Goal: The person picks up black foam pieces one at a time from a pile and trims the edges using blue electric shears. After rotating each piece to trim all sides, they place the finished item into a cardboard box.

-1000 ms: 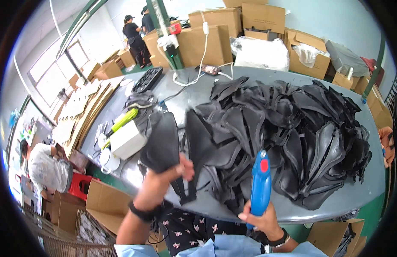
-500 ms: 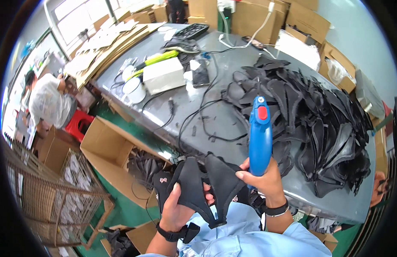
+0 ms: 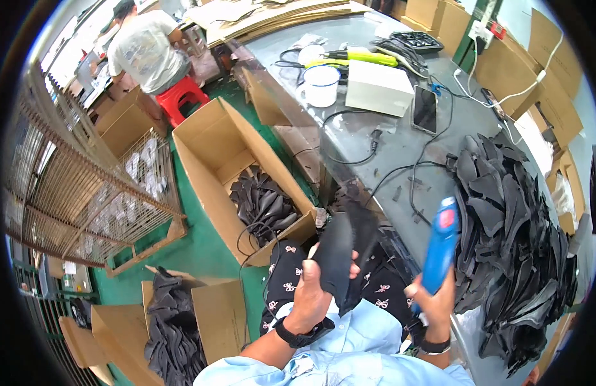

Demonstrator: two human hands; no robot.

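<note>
My left hand [image 3: 311, 293] grips a black molded fabric piece [image 3: 336, 257] above my lap. The piece is turned on edge and partly smeared by motion. To its right, my right hand [image 3: 434, 299] is closed around a blue hand tool [image 3: 439, 248] with a red button, held upright at the table's front edge. The tool and the black piece are apart. A large heap of similar black pieces [image 3: 504, 225] covers the right side of the table, just beyond the tool.
On the grey table [image 3: 401, 174] lie a white box [image 3: 378, 87], an enamel mug [image 3: 321, 87], a phone [image 3: 424, 108] and loose cables. A carton [image 3: 211, 138] with black pieces stands left of my knees, another carton [image 3: 217, 315] below. A wire cage [image 3: 86, 186] and a seated person [image 3: 147, 48] are further left.
The view has swung left. My left hand has turned the spread black piece on edge and carried it away from my right hand. The blue tool stays in my right hand.
</note>
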